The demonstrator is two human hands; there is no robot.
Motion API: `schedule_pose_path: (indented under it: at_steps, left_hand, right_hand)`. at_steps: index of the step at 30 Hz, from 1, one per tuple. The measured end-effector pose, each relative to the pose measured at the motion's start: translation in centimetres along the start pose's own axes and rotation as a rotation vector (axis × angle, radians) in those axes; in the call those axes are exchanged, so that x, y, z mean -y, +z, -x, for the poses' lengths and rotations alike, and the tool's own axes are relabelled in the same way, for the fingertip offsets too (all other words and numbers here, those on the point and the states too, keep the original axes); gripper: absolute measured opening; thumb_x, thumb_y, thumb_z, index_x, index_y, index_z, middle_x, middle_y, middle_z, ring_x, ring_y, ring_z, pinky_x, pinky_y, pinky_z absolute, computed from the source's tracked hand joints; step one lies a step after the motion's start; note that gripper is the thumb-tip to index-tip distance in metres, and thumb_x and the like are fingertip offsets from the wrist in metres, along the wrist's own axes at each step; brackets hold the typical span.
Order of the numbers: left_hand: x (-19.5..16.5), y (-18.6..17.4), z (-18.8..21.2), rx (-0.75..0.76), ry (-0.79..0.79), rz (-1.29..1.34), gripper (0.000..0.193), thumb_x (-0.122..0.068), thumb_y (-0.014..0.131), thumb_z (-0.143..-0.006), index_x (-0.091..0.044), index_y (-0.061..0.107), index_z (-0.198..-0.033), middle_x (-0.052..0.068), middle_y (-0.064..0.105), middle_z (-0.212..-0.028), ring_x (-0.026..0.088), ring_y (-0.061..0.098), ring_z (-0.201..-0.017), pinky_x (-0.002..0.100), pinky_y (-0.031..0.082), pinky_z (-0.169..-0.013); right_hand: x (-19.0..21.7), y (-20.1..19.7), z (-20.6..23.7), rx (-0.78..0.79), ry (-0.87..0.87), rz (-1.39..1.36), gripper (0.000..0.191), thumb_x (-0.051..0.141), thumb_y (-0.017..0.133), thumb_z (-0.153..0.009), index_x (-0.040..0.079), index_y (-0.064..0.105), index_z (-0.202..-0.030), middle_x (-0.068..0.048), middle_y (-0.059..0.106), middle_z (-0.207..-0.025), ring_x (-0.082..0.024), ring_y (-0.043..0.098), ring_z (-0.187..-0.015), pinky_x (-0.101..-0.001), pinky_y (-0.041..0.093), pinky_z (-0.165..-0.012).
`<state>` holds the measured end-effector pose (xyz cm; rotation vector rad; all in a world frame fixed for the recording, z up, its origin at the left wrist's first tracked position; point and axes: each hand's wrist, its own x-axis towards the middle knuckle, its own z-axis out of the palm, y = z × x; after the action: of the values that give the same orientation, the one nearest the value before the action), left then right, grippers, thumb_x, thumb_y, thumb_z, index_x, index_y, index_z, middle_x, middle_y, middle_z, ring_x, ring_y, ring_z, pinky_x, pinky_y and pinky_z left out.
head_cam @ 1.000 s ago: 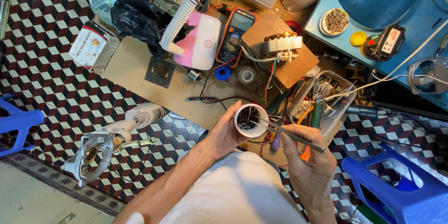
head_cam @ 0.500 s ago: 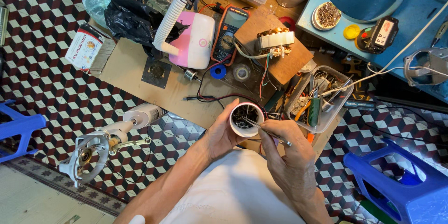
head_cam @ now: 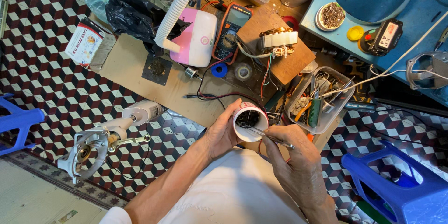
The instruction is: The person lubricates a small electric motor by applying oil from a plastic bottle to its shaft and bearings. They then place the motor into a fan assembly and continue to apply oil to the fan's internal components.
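Since a second ago the thin metal tool [head_cam: 268, 136], pinched in the right hand [head_cam: 298, 163], has been pushed deeper into the white cylinder [head_cam: 249, 120] gripped by the left hand [head_cam: 221, 133], so probing inside is judged under way

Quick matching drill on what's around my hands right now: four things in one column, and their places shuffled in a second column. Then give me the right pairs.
Things:
1. white cylinder
2. thin metal tool
3. multimeter
4. clear plastic tray

Places:
A. to the right of the cylinder, full of small tools
B. in the grip of the left hand
C. beside the pink-and-white case on the cardboard
D. in the right hand, tip inside the cylinder's open end

Pairs: 1-B, 2-D, 3-C, 4-A
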<state>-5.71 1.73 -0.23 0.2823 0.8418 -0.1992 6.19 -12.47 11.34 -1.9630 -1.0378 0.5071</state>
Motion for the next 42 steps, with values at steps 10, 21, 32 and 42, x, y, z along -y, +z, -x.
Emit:
schedule_pose_path:
  at_steps: [10,21,32,42]
  left_hand:
    - [0.1,-0.3,-0.1,0.063,0.044,0.012,0.053,-0.062,0.045,-0.100,-0.019,0.065,-0.123,0.001,0.073,-0.117,0.014,0.070,-0.106,0.035,0.059,-0.091]
    - [0.1,-0.3,-0.1,0.032,0.037,-0.014,0.055,-0.063,0.045,-0.099,-0.017,0.066,-0.123,0.001,0.072,-0.116,0.013,0.069,-0.107,0.035,0.059,-0.091]
    - [0.1,-0.2,0.0,0.055,0.057,-0.002,0.051,-0.061,0.045,-0.100,-0.020,0.064,-0.123,-0.001,0.070,-0.119,0.012,0.068,-0.109,0.034,0.057,-0.093]
    - [0.2,-0.4,-0.3,0.038,0.054,-0.049,0.058,-0.064,0.042,-0.100,-0.018,0.065,-0.126,0.000,0.071,-0.121,0.014,0.069,-0.110,0.033,0.057,-0.094]
  right_hand:
    - [-0.5,1.0,-0.5,0.032,-0.032,-0.020,0.022,0.002,0.078,-0.083,0.003,0.067,-0.102,-0.009,0.071,-0.093,-0.019,0.068,-0.080,-0.0308,0.055,-0.071]
    - [-1.1,1.7,-0.7,0.080,-0.011,0.008,0.022,0.002,0.077,-0.083,0.003,0.068,-0.103,-0.009,0.069,-0.091,-0.020,0.067,-0.077,-0.0319,0.054,-0.069]
    - [-1.3,1.7,-0.2,-0.019,-0.024,-0.006,0.022,-0.001,0.075,-0.085,0.002,0.066,-0.104,-0.010,0.069,-0.092,-0.020,0.067,-0.078,-0.0322,0.054,-0.069]
    - [-2.6,0.7,1.6,-0.203,0.231,-0.062,0.014,0.004,0.073,-0.094,0.002,0.067,-0.106,-0.008,0.074,-0.092,-0.012,0.071,-0.082,-0.0269,0.056,-0.071]
